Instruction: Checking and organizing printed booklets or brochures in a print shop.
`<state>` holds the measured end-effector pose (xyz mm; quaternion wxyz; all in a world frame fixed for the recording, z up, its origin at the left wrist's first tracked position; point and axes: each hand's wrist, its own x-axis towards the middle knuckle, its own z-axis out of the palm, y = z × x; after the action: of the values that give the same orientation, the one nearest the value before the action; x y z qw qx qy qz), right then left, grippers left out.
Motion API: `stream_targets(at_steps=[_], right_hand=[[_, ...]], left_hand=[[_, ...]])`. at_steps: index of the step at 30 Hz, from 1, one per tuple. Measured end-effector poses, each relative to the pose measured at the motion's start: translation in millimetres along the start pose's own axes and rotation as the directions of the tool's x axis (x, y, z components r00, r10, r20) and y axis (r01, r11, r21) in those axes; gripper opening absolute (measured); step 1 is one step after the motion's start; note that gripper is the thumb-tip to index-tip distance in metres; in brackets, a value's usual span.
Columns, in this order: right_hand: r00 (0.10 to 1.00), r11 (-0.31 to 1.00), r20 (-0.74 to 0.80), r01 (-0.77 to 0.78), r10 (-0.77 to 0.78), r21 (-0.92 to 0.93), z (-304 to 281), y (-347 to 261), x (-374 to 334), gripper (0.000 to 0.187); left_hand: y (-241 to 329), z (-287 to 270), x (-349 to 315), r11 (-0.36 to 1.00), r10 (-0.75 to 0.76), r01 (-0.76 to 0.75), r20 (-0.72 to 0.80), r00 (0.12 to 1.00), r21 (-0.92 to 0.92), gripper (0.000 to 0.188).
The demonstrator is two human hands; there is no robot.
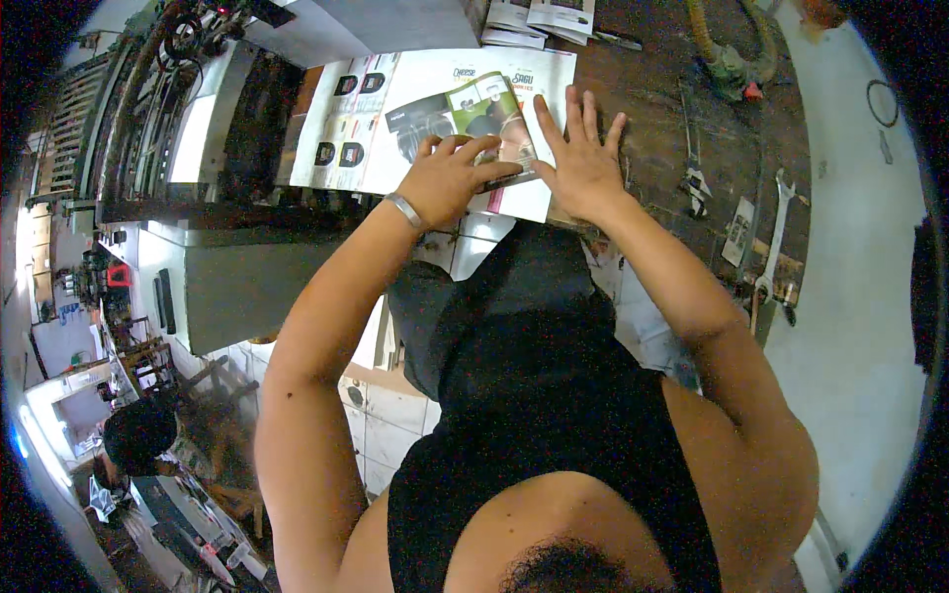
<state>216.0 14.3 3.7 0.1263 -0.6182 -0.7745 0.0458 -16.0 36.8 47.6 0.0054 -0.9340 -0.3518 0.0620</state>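
Note:
A folded colour leaflet [509,109], green, grey and photo-printed, lies slantwise on large white printed sheets [395,74] at the near edge of a dark wooden workbench. On the leaflet's near part rests my left hand [445,180], its fingers bent and spread, the thumb stretched out to the right; it wears a metal bracelet [403,211]. My right hand [585,158] lies flat with fingers spread, partly over the sheets' right edge and partly on the dark wood, just right of the leaflet. My left hand hides part of the leaflet's near side.
Several folded leaflets [539,20] lie at the back. Right of my hand are an adjustable wrench [696,188], a long open-ended spanner [781,227] and a clamp-like tool with a hose [736,74]. Machinery [138,128] stands at left; another person [140,435] is at lower left.

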Motion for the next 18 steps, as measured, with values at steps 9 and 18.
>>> stream_targets(at_steps=[9,18], right_hand=[[0.995,0.996,-0.068,-0.064,0.068,0.066,8,-4,-3,0.089],[0.978,0.999,-0.207,-0.020,0.026,0.030,23,-1,49,0.090]], left_hand=[[-1,-10,11,0.997,0.032,-0.039,0.103,0.994,0.060,0.058],[0,-6,13,0.991,0.032,-0.049,0.134,0.990,0.125,0.061]])
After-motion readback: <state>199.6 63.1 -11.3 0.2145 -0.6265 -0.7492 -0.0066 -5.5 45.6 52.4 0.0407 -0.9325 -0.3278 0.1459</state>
